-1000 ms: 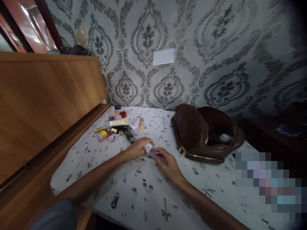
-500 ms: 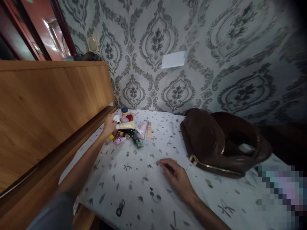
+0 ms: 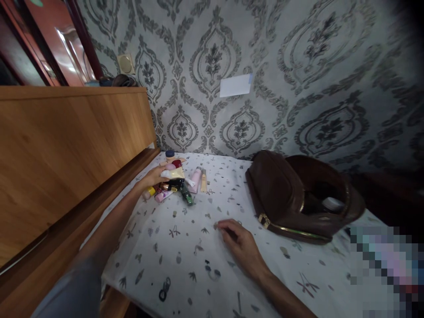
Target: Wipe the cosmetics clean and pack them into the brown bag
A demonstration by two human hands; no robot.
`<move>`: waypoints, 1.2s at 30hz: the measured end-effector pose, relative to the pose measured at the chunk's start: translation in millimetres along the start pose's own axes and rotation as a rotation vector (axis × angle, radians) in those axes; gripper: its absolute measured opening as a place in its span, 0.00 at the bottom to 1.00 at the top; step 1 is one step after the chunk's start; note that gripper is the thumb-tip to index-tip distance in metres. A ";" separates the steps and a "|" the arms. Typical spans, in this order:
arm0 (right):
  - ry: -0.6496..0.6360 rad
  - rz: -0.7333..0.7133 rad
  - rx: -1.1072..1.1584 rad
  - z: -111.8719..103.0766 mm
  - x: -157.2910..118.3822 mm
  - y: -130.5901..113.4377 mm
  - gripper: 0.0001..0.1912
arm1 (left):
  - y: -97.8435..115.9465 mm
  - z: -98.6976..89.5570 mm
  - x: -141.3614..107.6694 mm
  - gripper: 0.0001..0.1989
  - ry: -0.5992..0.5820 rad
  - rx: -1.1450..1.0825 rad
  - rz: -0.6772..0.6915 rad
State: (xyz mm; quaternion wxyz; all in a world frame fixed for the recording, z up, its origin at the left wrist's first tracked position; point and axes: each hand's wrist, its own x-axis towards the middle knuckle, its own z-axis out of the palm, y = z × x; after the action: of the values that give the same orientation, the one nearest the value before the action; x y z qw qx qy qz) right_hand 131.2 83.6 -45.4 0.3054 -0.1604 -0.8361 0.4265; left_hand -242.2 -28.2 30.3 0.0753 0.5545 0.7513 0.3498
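My left hand (image 3: pixel 154 176) reaches into a heap of small cosmetics, its fingers closed at the pale end of a cream tube (image 3: pixel 177 173); what they grip is partly hidden. Around it lie a dark red jar (image 3: pixel 177 164), a jar with a navy lid (image 3: pixel 170 154), a dark green bottle (image 3: pixel 187 195) and a yellow-capped bottle (image 3: pixel 149 191). A pink tube (image 3: pixel 195 180) and a slim beige tube (image 3: pixel 203 182) lie to the right. My right hand (image 3: pixel 241 245) rests low over the cloth, thumb and fingertips drawn together; anything between them is too small to name.
A brown zippered bag (image 3: pixel 276 190) stands at the right, its top gaping, with a white object (image 3: pixel 333 204) inside. A wooden panel (image 3: pixel 73 132) borders the left side. The patterned wall (image 3: pixel 212 115) closes off the back. A blurred patch covers the lower right.
My left hand has shifted slightly right and over the heap. The white item by its fingertips now appears lower, against the cream tube. My right hand keeps its pose; the view has shifted slightly.
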 end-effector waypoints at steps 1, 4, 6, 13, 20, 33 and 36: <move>-0.002 0.003 -0.002 0.0 0.0 -0.1 0.11 | 1.5 -1.7 0.4 0.27 -0.004 -0.013 0.000; -0.007 0.019 -0.003 0.2 -0.1 -1.6 0.12 | 8.9 -4.3 -0.2 0.30 0.025 -0.047 -0.010; -0.003 0.046 0.001 -0.1 -0.6 -4.1 0.12 | 18.6 -2.9 -3.2 0.30 0.070 -0.059 -0.030; 0.056 0.230 0.260 -4.6 -1.3 -14.3 0.25 | 97.6 42.6 -45.2 0.21 -0.081 -0.014 0.151; 0.060 0.285 0.308 -4.5 -1.3 -3.5 0.29 | 134.0 99.7 -83.5 0.13 -0.364 0.121 0.411; -0.086 -0.118 -0.322 -19.5 -2.6 18.5 0.28 | 125.8 126.3 -110.4 0.40 -0.198 0.322 0.515; -0.075 -0.070 -0.325 -18.6 -2.6 18.2 0.27 | 124.9 132.8 -109.1 0.29 -0.150 0.370 0.533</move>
State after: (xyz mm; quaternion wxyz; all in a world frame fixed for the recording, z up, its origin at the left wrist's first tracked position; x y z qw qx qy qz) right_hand 145.4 104.4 -52.7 0.2588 -0.1623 -0.9099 0.2805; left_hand -37.3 -48.6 -22.4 -0.0658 0.7601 0.6229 0.1728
